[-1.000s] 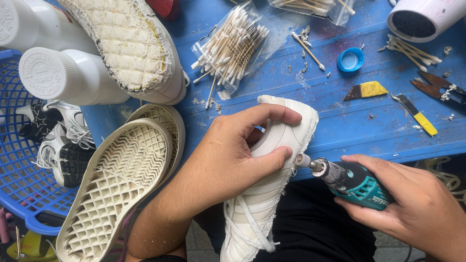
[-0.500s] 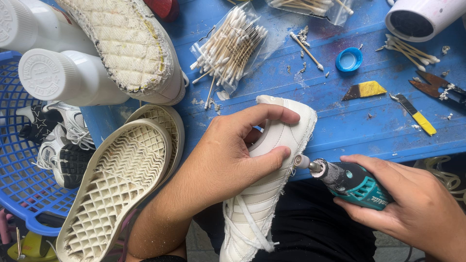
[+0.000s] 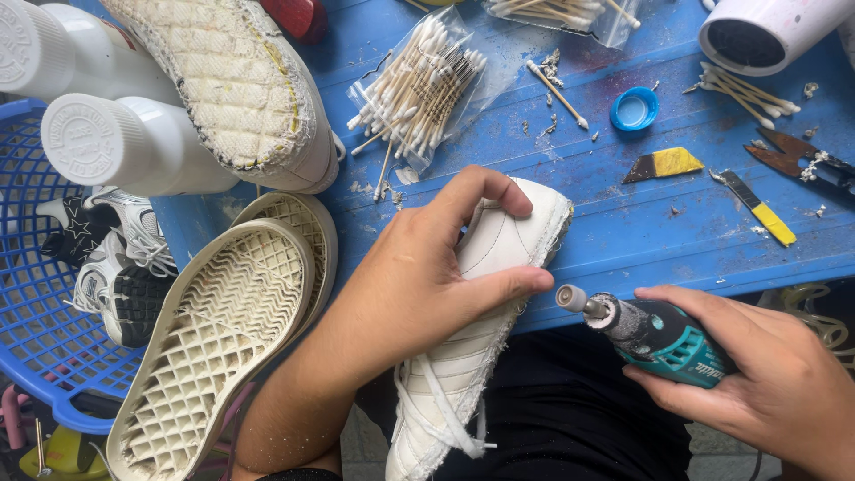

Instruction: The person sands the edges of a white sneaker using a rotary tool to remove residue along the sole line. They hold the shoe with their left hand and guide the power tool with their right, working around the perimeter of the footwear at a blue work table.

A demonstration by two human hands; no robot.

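Note:
My left hand (image 3: 427,276) grips a white sneaker upper (image 3: 463,356) around its toe, holding it against the front edge of the blue wooden table (image 3: 623,232). The laces hang down over my lap. My right hand (image 3: 757,374) holds a teal rotary tool (image 3: 655,338). Its small sanding tip (image 3: 570,298) sits just right of the shoe's edge, a small gap away from it.
Two detached rubber soles (image 3: 223,330) lean at the left beside a blue basket (image 3: 44,356) holding sneakers. White bottles (image 3: 125,147), another upturned shoe (image 3: 240,89), bagged cotton swabs (image 3: 419,85), a blue cap (image 3: 634,109), a scraper (image 3: 663,165), a yellow knife (image 3: 761,209), pliers and a hair dryer (image 3: 766,31) lie on the table.
The rotary tool's tip has drawn back to the right, away from the shoe's edge. My left hand has shifted the shoe slightly.

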